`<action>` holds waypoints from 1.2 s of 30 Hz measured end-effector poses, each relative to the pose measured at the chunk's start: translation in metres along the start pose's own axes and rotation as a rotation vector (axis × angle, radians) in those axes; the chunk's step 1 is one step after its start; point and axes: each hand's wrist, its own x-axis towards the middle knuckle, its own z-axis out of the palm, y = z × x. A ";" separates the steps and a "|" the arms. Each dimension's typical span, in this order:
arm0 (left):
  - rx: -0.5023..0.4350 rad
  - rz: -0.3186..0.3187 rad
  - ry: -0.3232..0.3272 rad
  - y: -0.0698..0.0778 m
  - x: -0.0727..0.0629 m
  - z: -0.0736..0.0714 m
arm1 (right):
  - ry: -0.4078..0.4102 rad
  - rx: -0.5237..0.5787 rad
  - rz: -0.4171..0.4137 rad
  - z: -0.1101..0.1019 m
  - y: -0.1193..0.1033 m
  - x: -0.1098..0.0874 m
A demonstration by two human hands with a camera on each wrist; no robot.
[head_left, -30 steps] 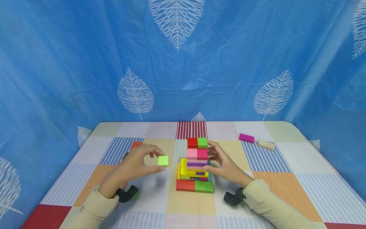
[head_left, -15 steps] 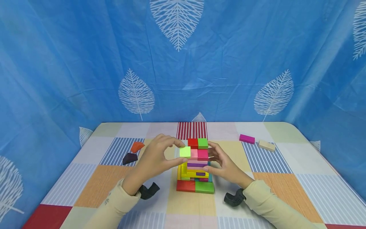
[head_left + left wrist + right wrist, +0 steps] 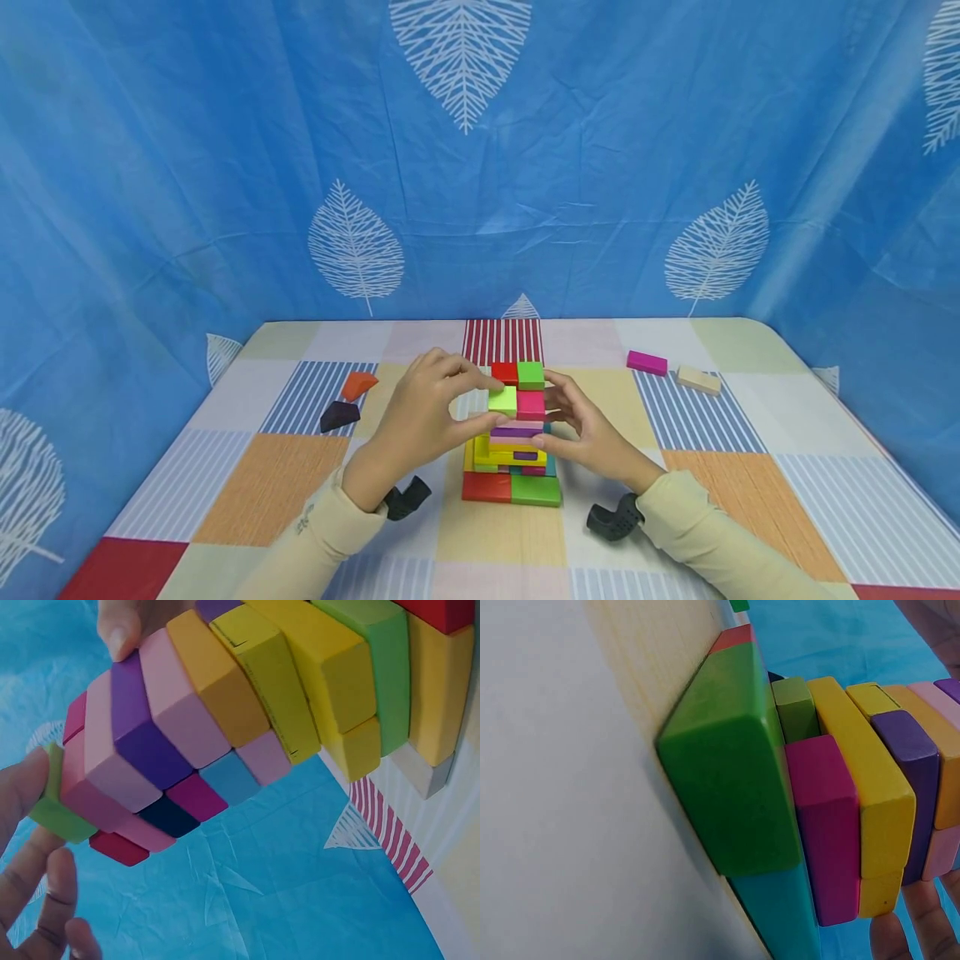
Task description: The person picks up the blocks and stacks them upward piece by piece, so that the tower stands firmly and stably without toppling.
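Observation:
A tower of coloured wooden blocks [image 3: 517, 457] stands mid-table in the head view, also filling much of both wrist views. My left hand [image 3: 431, 417] pinches a small lime-green block [image 3: 502, 402] at the tower's upper front left; in the left wrist view this block [image 3: 61, 817] lies against a pink one. On the tower's right side, my right hand [image 3: 592, 427] holds the stack, its thumb on the front near a purple layer and its fingers curved along the side and back. A red block [image 3: 505, 373] and a green block [image 3: 531, 375] sit on top, at the back.
An orange block [image 3: 358, 385] and a dark block [image 3: 340, 415] lie on the patchwork tablecloth [image 3: 255, 483] at left. A magenta block [image 3: 647, 362] and a beige block [image 3: 698, 380] lie back right. A blue leaf-print curtain [image 3: 570, 167] hangs behind the table.
My left hand has moved right with the lime-green block, from beside the tower onto its upper front left. The orange and dark blocks are now uncovered. My right hand stays on the tower.

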 end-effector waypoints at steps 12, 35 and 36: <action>0.014 0.017 0.069 -0.001 0.000 0.007 | -0.001 0.010 -0.012 0.000 0.000 0.000; -0.448 -0.345 -0.575 -0.064 -0.080 -0.067 | 0.010 0.011 0.014 0.001 0.000 0.000; -0.486 -0.368 -0.609 -0.068 -0.085 -0.071 | 0.011 0.010 0.013 0.001 0.000 0.000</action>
